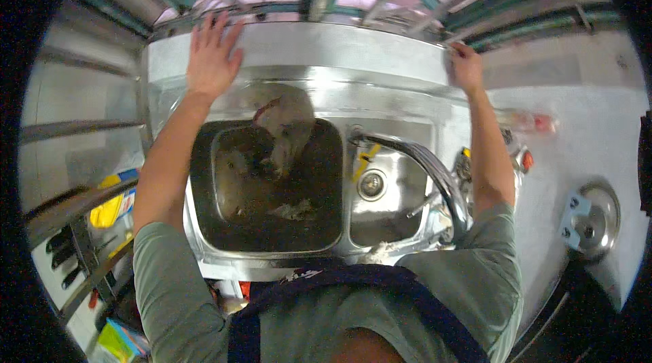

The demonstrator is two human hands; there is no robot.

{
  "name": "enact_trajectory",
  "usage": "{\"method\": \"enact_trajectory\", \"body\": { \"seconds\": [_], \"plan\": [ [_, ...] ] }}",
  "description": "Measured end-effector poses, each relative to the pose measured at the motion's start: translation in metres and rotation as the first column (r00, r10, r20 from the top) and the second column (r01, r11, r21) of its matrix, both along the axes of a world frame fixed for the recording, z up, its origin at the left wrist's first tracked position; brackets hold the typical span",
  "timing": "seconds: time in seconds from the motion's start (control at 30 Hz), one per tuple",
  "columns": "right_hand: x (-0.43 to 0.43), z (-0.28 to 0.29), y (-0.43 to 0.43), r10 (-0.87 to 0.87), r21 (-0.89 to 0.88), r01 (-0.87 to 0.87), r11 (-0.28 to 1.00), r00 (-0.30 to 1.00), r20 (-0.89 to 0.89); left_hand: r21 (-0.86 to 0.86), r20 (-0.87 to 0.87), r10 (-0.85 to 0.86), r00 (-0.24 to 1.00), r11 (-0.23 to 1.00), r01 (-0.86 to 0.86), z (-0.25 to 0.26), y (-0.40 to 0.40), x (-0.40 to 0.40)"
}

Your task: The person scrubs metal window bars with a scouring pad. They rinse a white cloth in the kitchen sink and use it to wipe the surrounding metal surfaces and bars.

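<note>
My left hand (213,60) is spread, palm down, at the left end of the pale ledge (326,44) behind the sink, fingertips towards the window frame. At the ledge's right end my right hand (466,66) has its fingers curled by the edge of the window frame. Blur hides whether it grips anything. Between my arms is a stainless steel double sink (347,200). A greyish, wet-looking cloth or bag (290,113) drapes over the back rim into the large left basin (270,233), which looks to hold murky water.
A chrome faucet (423,151) arches over the small right basin, near its drain strainer (372,184). Right of my right arm lie a red-capped clear bottle (532,122) and a round metal lid (603,223). On the left stands a metal rack (81,128) with a yellow package (107,210).
</note>
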State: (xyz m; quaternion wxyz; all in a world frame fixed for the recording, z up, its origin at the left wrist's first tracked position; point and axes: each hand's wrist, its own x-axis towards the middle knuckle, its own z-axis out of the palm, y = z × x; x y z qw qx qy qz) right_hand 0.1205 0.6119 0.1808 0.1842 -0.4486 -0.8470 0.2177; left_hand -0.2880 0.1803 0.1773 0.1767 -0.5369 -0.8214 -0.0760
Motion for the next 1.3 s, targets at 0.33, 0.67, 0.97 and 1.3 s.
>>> {"method": "enact_trajectory", "body": {
  "seconds": [0.33,0.67,0.97,1.3],
  "plan": [
    [0.014,0.127,-0.144,-0.05,-0.576,-0.411,0.706,0.783,-0.62,-0.013,-0.059,-0.009,0.998,1.0,0.008,0.0,0.0,-0.001],
    [0.054,0.269,-0.34,0.22,-0.221,-0.416,0.882,0.778,-0.588,0.32,0.163,0.175,0.971,0.922,-0.22,-0.002,-0.032,0.07],
    [0.092,0.208,-0.354,-0.021,-0.156,-0.121,0.98,0.722,-0.691,0.364,0.912,-0.282,0.298,0.891,-0.272,-0.043,-0.18,0.234],
    [0.094,0.171,-0.346,-0.278,-0.45,-0.22,0.865,0.536,-0.797,0.275,0.952,-0.306,-0.023,0.885,-0.375,-0.051,-0.24,0.25]
  ]
}}
